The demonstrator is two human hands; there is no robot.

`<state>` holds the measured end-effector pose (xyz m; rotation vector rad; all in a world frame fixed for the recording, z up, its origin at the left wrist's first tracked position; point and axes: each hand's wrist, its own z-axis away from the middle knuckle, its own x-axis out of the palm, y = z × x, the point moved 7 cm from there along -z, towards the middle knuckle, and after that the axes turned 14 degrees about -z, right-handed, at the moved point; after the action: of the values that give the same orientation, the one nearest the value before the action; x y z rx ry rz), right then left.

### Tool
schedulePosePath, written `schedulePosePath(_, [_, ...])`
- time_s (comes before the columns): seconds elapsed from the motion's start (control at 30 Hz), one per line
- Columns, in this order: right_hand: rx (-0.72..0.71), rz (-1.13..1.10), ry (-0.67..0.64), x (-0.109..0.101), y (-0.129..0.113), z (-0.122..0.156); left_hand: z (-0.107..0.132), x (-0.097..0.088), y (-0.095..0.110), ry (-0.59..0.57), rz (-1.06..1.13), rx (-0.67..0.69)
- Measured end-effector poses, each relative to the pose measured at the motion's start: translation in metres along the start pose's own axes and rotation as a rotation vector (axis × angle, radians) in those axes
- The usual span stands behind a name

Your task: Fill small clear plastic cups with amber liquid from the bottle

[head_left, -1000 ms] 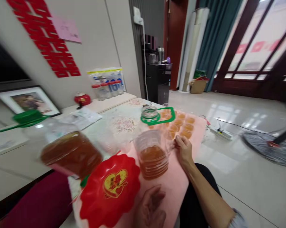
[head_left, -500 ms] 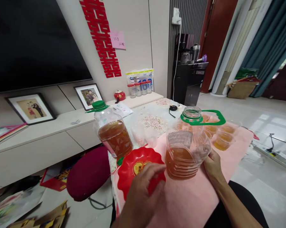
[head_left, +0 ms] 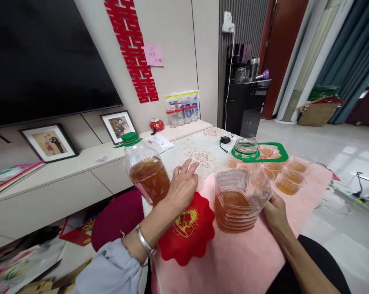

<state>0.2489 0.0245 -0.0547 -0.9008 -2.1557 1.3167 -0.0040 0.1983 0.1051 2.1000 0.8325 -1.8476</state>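
Observation:
A clear plastic jug [head_left: 235, 204] stands upright and uncapped on the pink cloth, part filled with amber liquid, with a green carrying handle [head_left: 280, 152] at its neck. My right hand [head_left: 274, 210] grips its lower right side; the fingertips are hidden behind it. My left hand [head_left: 184, 181] reaches over the far edge of a red scalloped plate [head_left: 199, 241], fingers spread and bent. A clear plastic cup [head_left: 200, 181] shows in part behind this hand, which hides most of that spot. I cannot tell whether the fingers touch it. Left of the hand stands a capped jug [head_left: 149, 173] of amber liquid.
Several clear cups of amber liquid [head_left: 290, 183] stand right of the uncapped jug. A black tape measure [head_left: 224, 140] lies farther back on the table. A maroon stool [head_left: 118, 218] is at the left, below a white cabinet [head_left: 64, 183] with framed photos.
My left hand has moved forward from over the near side of the red plate to beyond it, its fingers spreading. My right hand stays on the uncapped jug.

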Motion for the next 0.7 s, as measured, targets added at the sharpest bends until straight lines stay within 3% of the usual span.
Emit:
schedulePosePath(0.3, [0.002,-0.019,-0.035,0.002,0.006,0.0,-0.025,0.022,-0.003,-0.156,-0.107,0.075])
schedulePosePath(0.5, [0.025,-0.016,-0.047,0.002,0.01,0.0,-0.026,0.027,-0.008,-0.14,-0.072,0.046])
schedulePosePath(0.7, [0.054,-0.014,-0.048,0.002,0.01,0.0,-0.025,0.019,-0.013,-0.101,-0.033,0.012])
